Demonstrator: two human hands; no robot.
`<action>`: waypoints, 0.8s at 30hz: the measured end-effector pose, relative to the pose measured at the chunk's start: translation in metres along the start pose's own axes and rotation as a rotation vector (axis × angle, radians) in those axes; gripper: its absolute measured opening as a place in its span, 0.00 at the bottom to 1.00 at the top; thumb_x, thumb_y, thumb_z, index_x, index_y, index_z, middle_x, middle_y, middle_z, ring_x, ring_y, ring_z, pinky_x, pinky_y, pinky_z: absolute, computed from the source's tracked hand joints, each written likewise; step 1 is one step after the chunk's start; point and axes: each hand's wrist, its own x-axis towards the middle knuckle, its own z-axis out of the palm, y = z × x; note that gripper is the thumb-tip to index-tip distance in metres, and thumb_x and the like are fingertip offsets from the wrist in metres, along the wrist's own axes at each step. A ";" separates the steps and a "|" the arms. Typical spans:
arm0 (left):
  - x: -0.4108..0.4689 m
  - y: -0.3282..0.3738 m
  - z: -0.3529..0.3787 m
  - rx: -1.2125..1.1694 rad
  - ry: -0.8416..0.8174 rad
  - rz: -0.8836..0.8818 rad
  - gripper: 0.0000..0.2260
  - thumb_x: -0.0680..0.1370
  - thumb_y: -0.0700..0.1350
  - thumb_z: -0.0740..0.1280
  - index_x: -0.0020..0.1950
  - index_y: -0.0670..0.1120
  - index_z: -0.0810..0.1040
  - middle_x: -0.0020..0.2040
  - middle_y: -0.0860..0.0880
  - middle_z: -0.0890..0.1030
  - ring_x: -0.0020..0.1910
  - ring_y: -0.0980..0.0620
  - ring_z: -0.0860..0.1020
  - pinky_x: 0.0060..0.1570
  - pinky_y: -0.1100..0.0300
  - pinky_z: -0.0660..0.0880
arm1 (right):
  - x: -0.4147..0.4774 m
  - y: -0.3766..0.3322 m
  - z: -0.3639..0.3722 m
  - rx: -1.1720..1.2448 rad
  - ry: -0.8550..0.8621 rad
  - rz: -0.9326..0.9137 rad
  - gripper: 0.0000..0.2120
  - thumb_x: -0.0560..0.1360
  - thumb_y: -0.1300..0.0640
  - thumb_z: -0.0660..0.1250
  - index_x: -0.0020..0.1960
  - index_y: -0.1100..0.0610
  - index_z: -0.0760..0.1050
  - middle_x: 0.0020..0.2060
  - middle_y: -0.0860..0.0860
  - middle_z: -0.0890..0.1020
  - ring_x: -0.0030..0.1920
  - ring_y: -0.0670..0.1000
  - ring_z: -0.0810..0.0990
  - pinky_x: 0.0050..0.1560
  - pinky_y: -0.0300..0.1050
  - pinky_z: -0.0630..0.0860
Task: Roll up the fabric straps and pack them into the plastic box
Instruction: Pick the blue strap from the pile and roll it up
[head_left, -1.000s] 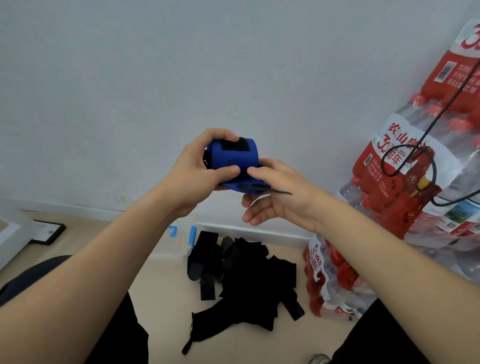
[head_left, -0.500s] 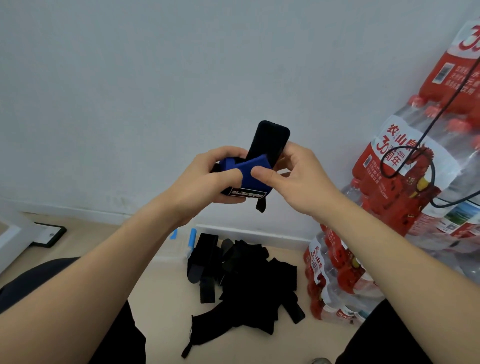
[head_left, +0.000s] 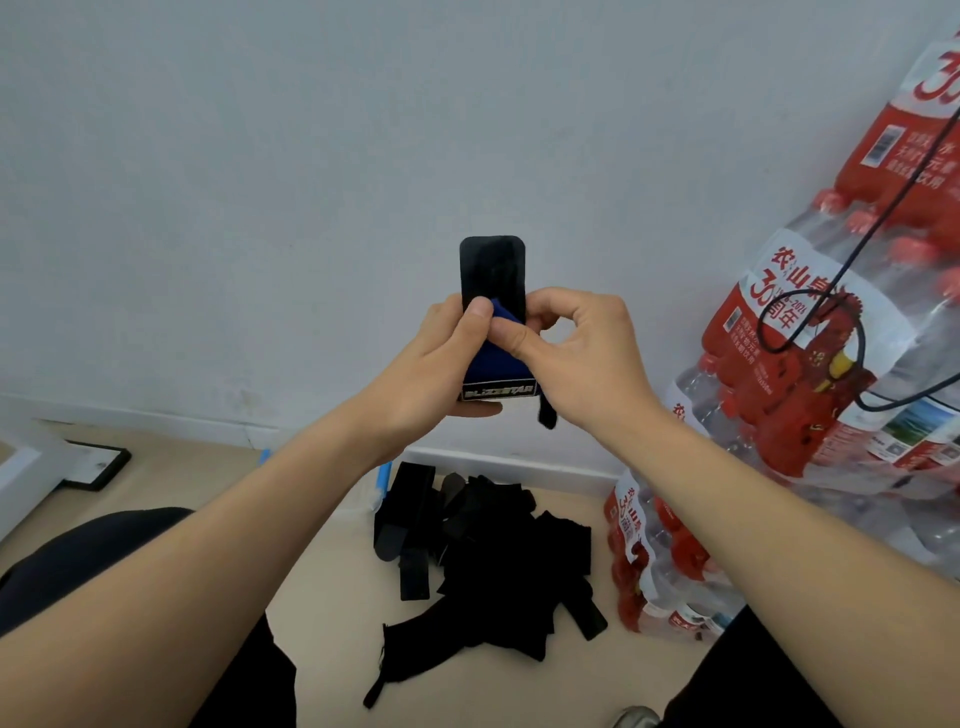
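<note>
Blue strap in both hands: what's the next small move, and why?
Probably fold the black tab down over the blue strap and press it shut: the tab stands upright and loose above the roll, which the left hand and right hand pinch.

Head cam, fwd-down, close-up.

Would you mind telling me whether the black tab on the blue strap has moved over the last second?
Yes. The black tab was wrapped on the roll; it now stands up against the wall, above both hands.
</note>
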 end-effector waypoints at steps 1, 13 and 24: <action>-0.001 0.001 0.003 -0.005 0.014 0.009 0.17 0.89 0.61 0.54 0.68 0.54 0.75 0.72 0.48 0.74 0.64 0.54 0.83 0.54 0.50 0.87 | -0.001 -0.002 0.002 0.011 0.009 0.002 0.13 0.79 0.46 0.78 0.40 0.51 0.83 0.34 0.49 0.79 0.40 0.51 0.79 0.46 0.48 0.76; -0.005 -0.006 0.010 0.129 0.085 0.273 0.31 0.84 0.37 0.69 0.79 0.56 0.57 0.65 0.53 0.73 0.61 0.50 0.81 0.60 0.55 0.82 | 0.000 0.002 0.022 0.497 -0.185 0.622 0.14 0.86 0.40 0.61 0.65 0.48 0.68 0.66 0.55 0.83 0.60 0.58 0.87 0.60 0.61 0.83; -0.006 -0.021 0.008 0.063 0.108 0.057 0.27 0.85 0.60 0.61 0.82 0.54 0.61 0.76 0.51 0.71 0.74 0.54 0.74 0.72 0.54 0.74 | -0.004 0.008 0.018 0.534 -0.211 0.491 0.17 0.78 0.53 0.72 0.64 0.59 0.78 0.58 0.61 0.85 0.54 0.59 0.88 0.54 0.63 0.87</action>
